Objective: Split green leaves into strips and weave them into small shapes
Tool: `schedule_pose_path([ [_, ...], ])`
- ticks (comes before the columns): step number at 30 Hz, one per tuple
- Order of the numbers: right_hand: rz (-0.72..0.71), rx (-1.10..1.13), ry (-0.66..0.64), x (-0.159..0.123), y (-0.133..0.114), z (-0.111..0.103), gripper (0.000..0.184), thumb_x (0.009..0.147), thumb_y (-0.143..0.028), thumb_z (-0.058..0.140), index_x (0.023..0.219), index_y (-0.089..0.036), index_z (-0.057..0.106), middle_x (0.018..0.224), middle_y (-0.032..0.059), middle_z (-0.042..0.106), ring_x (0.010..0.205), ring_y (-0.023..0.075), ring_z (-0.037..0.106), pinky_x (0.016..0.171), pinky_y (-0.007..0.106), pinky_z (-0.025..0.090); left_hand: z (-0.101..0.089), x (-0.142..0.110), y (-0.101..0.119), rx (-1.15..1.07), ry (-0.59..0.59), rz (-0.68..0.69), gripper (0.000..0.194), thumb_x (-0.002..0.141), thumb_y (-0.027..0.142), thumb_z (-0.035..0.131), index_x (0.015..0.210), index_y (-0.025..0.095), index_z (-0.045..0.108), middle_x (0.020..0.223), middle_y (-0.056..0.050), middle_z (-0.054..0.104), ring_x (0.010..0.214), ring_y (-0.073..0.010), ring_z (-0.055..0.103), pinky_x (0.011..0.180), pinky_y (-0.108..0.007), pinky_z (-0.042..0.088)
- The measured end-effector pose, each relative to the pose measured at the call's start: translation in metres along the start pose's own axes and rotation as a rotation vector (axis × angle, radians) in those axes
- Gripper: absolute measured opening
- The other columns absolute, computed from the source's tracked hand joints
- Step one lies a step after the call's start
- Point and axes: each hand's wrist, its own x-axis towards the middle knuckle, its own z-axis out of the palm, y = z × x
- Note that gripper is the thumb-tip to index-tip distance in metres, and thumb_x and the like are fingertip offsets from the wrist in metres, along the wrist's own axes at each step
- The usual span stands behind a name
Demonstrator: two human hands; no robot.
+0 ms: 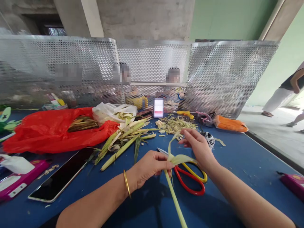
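Observation:
My left hand [149, 167], with a gold bangle on the wrist, pinches a pale green palm leaf strip [174, 196] at a folded spot. My right hand [198, 147] holds the upper part of the same strip, fingers closed on a loop of the leaf. Under the hands lie scissors [190, 180] with one red and one yellow handle, flat on the blue table [237, 164]. A pile of leaf strips [123, 139] lies just left of the hands.
A red plastic bag [47, 133] with leaves and a white bag [111, 112] lie at the left. A phone [59, 177] and a pink case [16, 182] rest near the left edge. Leaf scraps [175, 125], an orange object [229, 124] and a perforated metal screen [152, 69] stand behind; people sit beyond it.

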Motion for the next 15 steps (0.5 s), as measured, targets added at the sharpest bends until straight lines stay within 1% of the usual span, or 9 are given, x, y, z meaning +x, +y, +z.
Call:
schedule_pose_path([
  [1, -0.142, -0.131, 0.018, 0.001, -0.003, -0.003, 0.028, 0.086, -0.045, 0.056, 0.097, -0.02, 0.061, 0.098, 0.0049, 0.067, 0.076, 0.0161, 0.065, 0.066, 0.028, 0.048, -0.001, 0.0, 0.001, -0.01, 0.036, -0.001, 0.022, 0.07, 0.033, 0.069, 0.076, 0.012, 0.073, 0.058, -0.001, 0.063, 0.05, -0.0068, 0.037, 0.048, -0.022, 0.02],
  [2, -0.296, -0.275, -0.01, 0.0, -0.007, -0.007, 0.025, 0.088, -0.043, 0.054, 0.098, -0.021, 0.062, 0.098, 0.005, 0.067, 0.085, 0.0182, 0.065, 0.075, 0.031, 0.048, -0.002, 0.0, 0.002, -0.017, 0.066, 0.001, 0.022, 0.069, 0.034, 0.069, 0.075, 0.012, 0.072, 0.058, 0.0, 0.062, 0.05, -0.0064, 0.035, 0.048, -0.022, 0.02],
  [3, -0.447, -0.424, -0.088, -0.001, -0.011, -0.009, 0.023, 0.089, -0.04, 0.053, 0.098, -0.022, 0.063, 0.098, 0.005, 0.068, 0.091, 0.0197, 0.063, 0.083, 0.035, 0.045, -0.003, 0.001, 0.003, -0.024, 0.092, 0.007, 0.023, 0.069, 0.035, 0.07, 0.074, 0.013, 0.071, 0.059, 0.0, 0.062, 0.049, -0.0061, 0.035, 0.048, -0.022, 0.019],
  [4, -0.582, -0.571, -0.198, -0.002, -0.014, -0.011, 0.02, 0.09, -0.038, 0.054, 0.097, -0.022, 0.064, 0.096, 0.0048, 0.069, 0.094, 0.0207, 0.062, 0.089, 0.038, 0.042, -0.004, 0.001, 0.004, -0.03, 0.112, 0.014, 0.024, 0.068, 0.036, 0.071, 0.073, 0.013, 0.07, 0.06, 0.0, 0.062, 0.049, -0.0059, 0.034, 0.048, -0.022, 0.019],
  [6, -0.766, -0.803, -0.415, -0.007, -0.019, -0.011, 0.018, 0.09, -0.036, 0.056, 0.097, -0.022, 0.064, 0.093, 0.0044, 0.07, 0.094, 0.0207, 0.063, 0.099, 0.043, 0.034, -0.007, 0.002, 0.004, -0.043, 0.14, 0.025, 0.025, 0.068, 0.038, 0.071, 0.07, 0.013, 0.068, 0.062, 0.0, 0.063, 0.048, -0.0054, 0.033, 0.048, -0.022, 0.018],
  [7, -0.813, -0.878, -0.487, -0.008, -0.02, -0.01, 0.018, 0.091, -0.036, 0.056, 0.099, -0.021, 0.064, 0.092, 0.0046, 0.07, 0.093, 0.0203, 0.063, 0.102, 0.045, 0.03, -0.008, 0.002, 0.003, -0.05, 0.15, 0.026, 0.026, 0.068, 0.038, 0.071, 0.069, 0.013, 0.067, 0.062, 0.0, 0.063, 0.048, -0.0051, 0.033, 0.047, -0.022, 0.018],
  [9, -0.851, -0.963, -0.546, -0.011, -0.018, -0.008, 0.02, 0.093, -0.034, 0.053, 0.102, -0.019, 0.063, 0.091, 0.0052, 0.07, 0.091, 0.0192, 0.063, 0.106, 0.046, 0.025, -0.009, 0.003, 0.002, -0.053, 0.157, 0.022, 0.026, 0.069, 0.038, 0.071, 0.069, 0.013, 0.066, 0.062, 0.0, 0.062, 0.047, -0.0051, 0.034, 0.046, -0.021, 0.019],
  [11, -0.86, -0.991, -0.56, -0.011, -0.014, -0.006, 0.019, 0.095, -0.031, 0.049, 0.099, -0.019, 0.063, 0.085, 0.004, 0.069, 0.086, 0.017, 0.063, 0.106, 0.044, 0.025, -0.009, 0.004, 0.001, -0.038, 0.154, 0.008, 0.025, 0.069, 0.038, 0.07, 0.069, 0.013, 0.065, 0.062, -0.001, 0.063, 0.047, -0.0058, 0.038, 0.046, -0.021, 0.021],
  [15, -0.896, -0.999, -0.558, -0.007, -0.008, -0.006, 0.022, 0.096, -0.024, 0.045, 0.086, -0.019, 0.064, 0.072, 0.0003, 0.066, 0.071, 0.0138, 0.06, 0.102, 0.039, 0.029, -0.007, 0.004, 0.003, -0.039, 0.153, -0.011, 0.024, 0.067, 0.036, 0.071, 0.065, 0.013, 0.062, 0.061, -0.001, 0.061, 0.046, -0.0067, 0.045, 0.045, -0.021, 0.027],
])
